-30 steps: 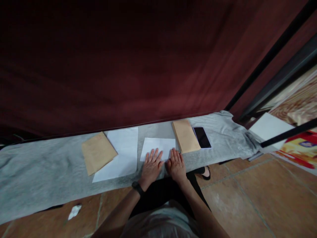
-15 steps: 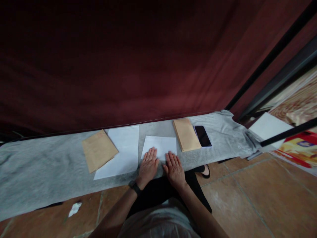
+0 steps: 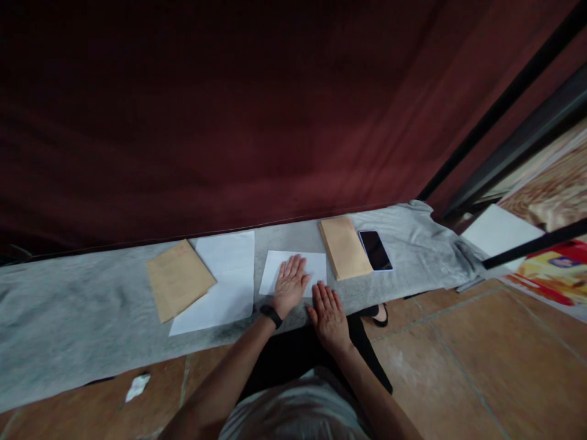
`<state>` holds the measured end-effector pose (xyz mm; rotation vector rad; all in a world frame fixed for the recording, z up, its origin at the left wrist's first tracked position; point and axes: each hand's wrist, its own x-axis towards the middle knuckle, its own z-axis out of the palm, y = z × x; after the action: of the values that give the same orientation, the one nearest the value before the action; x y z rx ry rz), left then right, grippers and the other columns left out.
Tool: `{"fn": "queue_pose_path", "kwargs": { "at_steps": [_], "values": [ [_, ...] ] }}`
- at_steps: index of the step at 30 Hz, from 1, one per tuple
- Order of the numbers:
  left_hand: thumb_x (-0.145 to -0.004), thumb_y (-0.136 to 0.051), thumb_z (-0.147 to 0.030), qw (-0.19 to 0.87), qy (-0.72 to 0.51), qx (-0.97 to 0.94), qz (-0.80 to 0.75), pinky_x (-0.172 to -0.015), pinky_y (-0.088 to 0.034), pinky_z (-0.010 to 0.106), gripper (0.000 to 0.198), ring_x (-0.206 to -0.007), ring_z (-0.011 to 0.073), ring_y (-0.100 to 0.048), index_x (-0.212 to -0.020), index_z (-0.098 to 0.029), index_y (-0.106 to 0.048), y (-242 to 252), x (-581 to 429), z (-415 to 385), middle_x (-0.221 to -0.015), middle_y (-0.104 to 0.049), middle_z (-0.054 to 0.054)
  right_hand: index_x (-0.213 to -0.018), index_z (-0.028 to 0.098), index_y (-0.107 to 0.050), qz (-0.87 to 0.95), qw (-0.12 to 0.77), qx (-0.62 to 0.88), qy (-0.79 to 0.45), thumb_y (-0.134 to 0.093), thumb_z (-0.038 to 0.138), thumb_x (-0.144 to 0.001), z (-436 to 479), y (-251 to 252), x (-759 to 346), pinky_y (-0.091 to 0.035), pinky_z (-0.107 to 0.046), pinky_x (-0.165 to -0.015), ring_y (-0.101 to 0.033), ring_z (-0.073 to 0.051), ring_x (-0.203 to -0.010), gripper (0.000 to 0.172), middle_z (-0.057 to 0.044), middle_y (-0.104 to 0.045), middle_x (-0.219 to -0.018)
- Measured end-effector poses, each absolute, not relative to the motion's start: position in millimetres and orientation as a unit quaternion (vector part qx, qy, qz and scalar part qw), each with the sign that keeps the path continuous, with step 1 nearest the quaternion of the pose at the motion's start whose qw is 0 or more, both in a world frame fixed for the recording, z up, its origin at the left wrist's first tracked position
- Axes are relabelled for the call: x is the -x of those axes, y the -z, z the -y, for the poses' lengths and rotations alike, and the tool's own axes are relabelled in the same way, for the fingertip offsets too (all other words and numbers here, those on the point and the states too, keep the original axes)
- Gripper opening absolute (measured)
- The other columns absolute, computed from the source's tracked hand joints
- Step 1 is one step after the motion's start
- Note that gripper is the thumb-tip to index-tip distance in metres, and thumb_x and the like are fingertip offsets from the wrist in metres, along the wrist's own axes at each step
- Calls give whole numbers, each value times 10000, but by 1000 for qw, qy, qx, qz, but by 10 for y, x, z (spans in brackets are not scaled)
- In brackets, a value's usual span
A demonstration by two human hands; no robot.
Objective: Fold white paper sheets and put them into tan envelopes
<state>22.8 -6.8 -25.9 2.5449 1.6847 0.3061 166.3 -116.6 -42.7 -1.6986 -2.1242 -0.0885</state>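
Note:
A small white sheet of paper (image 3: pixel 272 272), perhaps folded, lies on the grey cloth in front of me. Flat on its middle rests my left hand (image 3: pixel 288 288), fingers stretched out, a dark band on the wrist. My right hand (image 3: pixel 331 315) lies open at the paper's near right edge, fingertips touching it or just beside it. To the left is a larger white sheet (image 3: pixel 232 278), partly covered by a brown envelope (image 3: pixel 180 280). A stack of brown envelopes (image 3: pixel 346 247) sits right of the small paper.
A smartphone (image 3: pixel 375 250) lies beside the envelope stack. The grey cloth (image 3: pixel 68 311) covers a long narrow surface against a dark red curtain-like backdrop (image 3: pixel 257 134). Black bars (image 3: pixel 504 101) stand at the right. A white scrap (image 3: pixel 137 387) is on the tiled floor.
My left hand has slid forward and to the right, onto the middle of the small paper. My right hand has shifted slightly right and back. The papers stay about where they were.

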Motion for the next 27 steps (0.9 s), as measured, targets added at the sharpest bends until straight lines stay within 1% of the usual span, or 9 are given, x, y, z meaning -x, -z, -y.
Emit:
{"fn": "queue_pose_path", "kwargs": {
  "at_steps": [6,10,14,16,18,21,23,25,27],
  "values": [
    [-1031,-294,-379,10,-107,-758,-643,-1236,-186,475,588,-1515,262,-256,-1544,-98,-351,344,146,-211,-1599,-345,149,-1571,136,-299,759,207,617,23,-389,396,-1046,1165,424,-1657,-310,-482,-1186,-413,-292,-1435,593,-145,-393,-1571],
    [-1015,-317,-327,14,-129,-733,-668,-1204,-259,461,570,-1470,286,-345,-1509,-55,-399,300,308,-217,-1565,-403,180,-1570,136,-304,753,216,621,12,-404,393,-1042,1168,440,-1652,-289,-476,-1196,-402,-293,-1442,596,-141,-378,-1580],
    [-969,-406,-274,57,-120,-723,-678,-1124,-359,478,519,-1379,319,-447,-1462,-128,-479,133,324,-304,-1526,-472,151,-1571,141,-303,752,227,619,-7,-411,383,-1037,1167,432,-1654,-283,-490,-1196,-393,-304,-1446,596,-137,-384,-1579],
    [-943,-460,-275,75,-107,-730,-670,-1098,-369,507,490,-1347,343,-455,-1416,-168,-530,18,315,-398,-1505,-493,144,-1571,143,-304,751,231,619,-13,-407,383,-1036,1166,421,-1653,-289,-500,-1190,-400,-312,-1441,595,-143,-389,-1575],
    [-903,-528,-268,116,-112,-733,-661,-1097,-353,518,458,-1326,354,-451,-1348,-174,-579,-94,315,-510,-1467,-515,156,-1570,145,-307,751,234,618,-14,-402,378,-1037,1166,410,-1648,-298,-505,-1184,-413,-312,-1432,590,-148,-396,-1571],
    [-790,-656,-239,196,-144,-719,-651,-1093,-342,486,391,-1274,345,-475,-1174,-163,-657,-225,350,-677,-1330,-593,162,-1566,143,-315,750,237,617,-8,-403,368,-1037,1166,403,-1639,-303,-502,-1180,-422,-307,-1426,582,-148,-409,-1566],
    [-708,-718,-231,232,-160,-711,-645,-1061,-371,441,297,-1200,325,-524,-997,-168,-689,-279,396,-762,-1175,-656,129,-1561,136,-324,751,236,617,-4,-404,367,-1037,1168,411,-1643,-303,-503,-1179,-418,-307,-1427,578,-152,-416,-1562],
    [-650,-744,-234,265,-173,-698,-642,-977,-428,385,186,-1079,295,-584,-811,-175,-670,-308,454,-802,-986,-682,87,-1553,132,-337,754,234,614,-3,-403,368,-1038,1173,429,-1658,-305,-509,-1176,-410,-307,-1431,571,-156,-419,-1560],
    [-626,-729,-235,307,-191,-673,-645,-843,-473,338,140,-923,261,-626,-700,-180,-624,-322,517,-785,-792,-653,42,-1545,132,-351,759,235,608,-5,-406,361,-1037,1180,447,-1681,-310,-512,-1175,-399,-303,-1437,560,-157,-422,-1559]
  ]
}}
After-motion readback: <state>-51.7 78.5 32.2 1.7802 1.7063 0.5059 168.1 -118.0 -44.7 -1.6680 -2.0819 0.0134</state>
